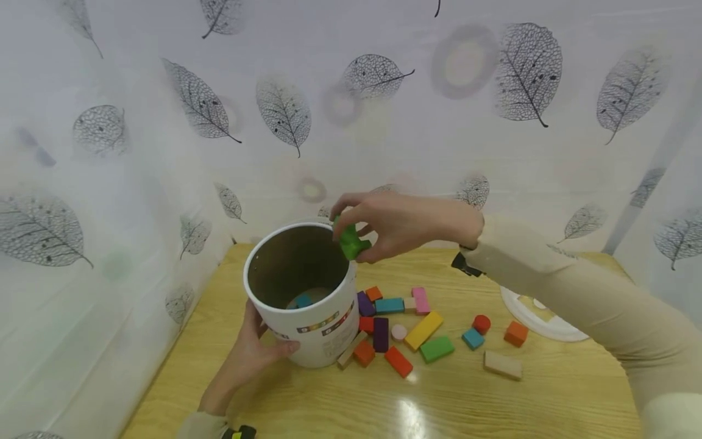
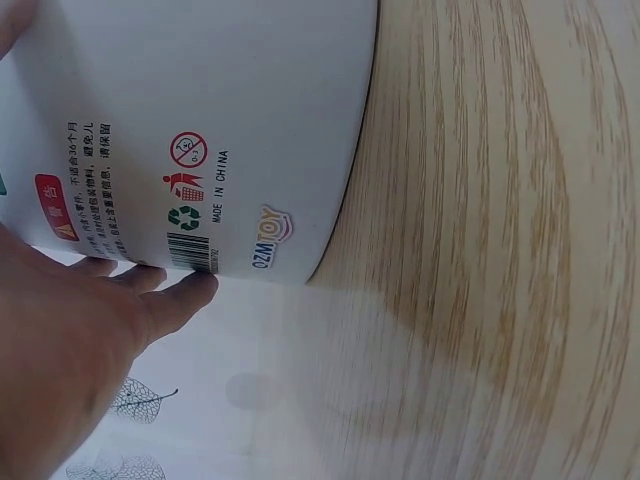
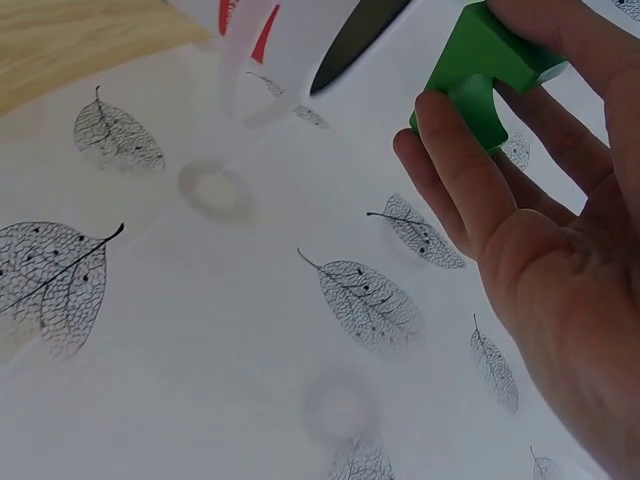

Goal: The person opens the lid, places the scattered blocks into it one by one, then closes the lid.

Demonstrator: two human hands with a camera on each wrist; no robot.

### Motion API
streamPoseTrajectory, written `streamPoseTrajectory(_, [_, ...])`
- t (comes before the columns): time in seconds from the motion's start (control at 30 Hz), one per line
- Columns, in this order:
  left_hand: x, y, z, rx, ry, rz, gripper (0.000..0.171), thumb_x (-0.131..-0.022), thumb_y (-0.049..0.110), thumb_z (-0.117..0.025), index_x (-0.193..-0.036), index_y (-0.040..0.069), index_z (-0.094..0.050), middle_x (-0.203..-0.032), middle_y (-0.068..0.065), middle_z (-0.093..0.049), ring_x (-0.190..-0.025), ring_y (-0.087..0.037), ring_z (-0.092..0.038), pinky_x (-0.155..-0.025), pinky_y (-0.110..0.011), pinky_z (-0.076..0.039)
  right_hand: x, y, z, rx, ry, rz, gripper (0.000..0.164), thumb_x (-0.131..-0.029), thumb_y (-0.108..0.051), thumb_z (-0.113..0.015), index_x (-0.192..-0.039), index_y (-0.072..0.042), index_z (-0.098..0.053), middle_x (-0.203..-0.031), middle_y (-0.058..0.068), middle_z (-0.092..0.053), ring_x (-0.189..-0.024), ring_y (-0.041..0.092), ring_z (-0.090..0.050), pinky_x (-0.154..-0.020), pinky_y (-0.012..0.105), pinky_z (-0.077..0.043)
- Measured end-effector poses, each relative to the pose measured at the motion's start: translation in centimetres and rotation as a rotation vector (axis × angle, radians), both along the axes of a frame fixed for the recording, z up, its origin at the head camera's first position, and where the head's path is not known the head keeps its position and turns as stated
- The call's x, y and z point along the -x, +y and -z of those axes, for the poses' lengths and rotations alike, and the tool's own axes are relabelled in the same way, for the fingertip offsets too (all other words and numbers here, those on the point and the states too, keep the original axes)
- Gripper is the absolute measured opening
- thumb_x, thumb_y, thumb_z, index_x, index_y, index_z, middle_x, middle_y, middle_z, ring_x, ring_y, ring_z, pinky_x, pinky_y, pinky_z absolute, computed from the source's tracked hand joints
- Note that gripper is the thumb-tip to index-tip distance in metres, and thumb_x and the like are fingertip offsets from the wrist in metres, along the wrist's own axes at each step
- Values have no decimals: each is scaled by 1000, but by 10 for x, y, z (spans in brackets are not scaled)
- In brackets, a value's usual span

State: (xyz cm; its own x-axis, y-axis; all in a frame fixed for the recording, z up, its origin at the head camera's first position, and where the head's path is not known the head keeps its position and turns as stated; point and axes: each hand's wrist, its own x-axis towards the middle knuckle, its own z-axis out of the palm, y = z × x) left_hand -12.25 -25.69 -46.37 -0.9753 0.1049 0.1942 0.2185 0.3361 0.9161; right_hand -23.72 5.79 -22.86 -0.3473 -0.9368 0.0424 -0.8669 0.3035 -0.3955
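A white cylindrical bucket (image 1: 329,344) stands on the wooden table, its open top tipped into view. Down inside it lies a blue block (image 1: 303,300). My left hand (image 1: 247,353) holds the bucket's left side, thumb on the front; its fingers (image 2: 180,303) lie along the printed wall (image 2: 290,120). At the right of the rim, my right hand (image 1: 392,224) pinches a green arch-shaped block (image 1: 349,241) between thumb and fingers. The right wrist view shows that green block (image 3: 480,70) with its curved notch, close to the bucket's dark opening (image 3: 355,45).
Several coloured blocks lie right of the bucket, among them a yellow one (image 1: 424,330), a green one (image 1: 437,349) and a purple one (image 1: 381,335). Farther right are a plain wood block (image 1: 503,364) and a white round lid (image 1: 554,329). A leaf-printed curtain (image 1: 329,152) surrounds the table (image 1: 439,408).
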Motion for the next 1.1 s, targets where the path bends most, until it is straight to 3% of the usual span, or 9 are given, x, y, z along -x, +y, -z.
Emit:
streamPoseTrajectory(0.27, [1, 2, -2, -5, -5, 9, 128, -76, 11, -87, -164, 34, 4, -171, -13, -11, -155, -47, -16, -113, -80, -26, -2, -36, -5, 10, 35, -50, 38, -86, -15, -81, -122, -11, -71, -142, 12, -54, -118, 21, -61, -95, 24, -59])
streamPoseTrajectory(0.57, [-1, 2, -2, 12, -26, 1, 127, -77, 12, -87, -163, 37, 5, -171, -13, -9, -155, -47, -14, -113, -80, -25, -3, -65, 5, 37, 85, -96, 36, -87, -19, -81, -122, -13, -72, -143, 13, -55, -117, 21, -57, -98, 24, -55])
streamPoseTrajectory(0.87, [0, 1, 0, 12, -37, -1, 127, -79, 13, -86, -161, 43, 5, -173, -10, -6, -156, -47, -13, -112, -81, -25, 1, -73, 15, 27, 73, -70, 39, -88, -18, -80, -124, -12, -71, -144, 12, -54, -117, 19, -57, -97, 21, -55])
streamPoseTrajectory(1.1, [-1, 2, 0, 7, -19, -12, 127, -77, 10, -87, -162, 39, 3, -172, -12, -9, -156, -46, -14, -113, -81, -24, 0, -62, 16, 35, 94, 15, 44, -89, -32, -80, -128, -14, -70, -154, 12, -49, -131, 26, -57, -106, 32, -55])
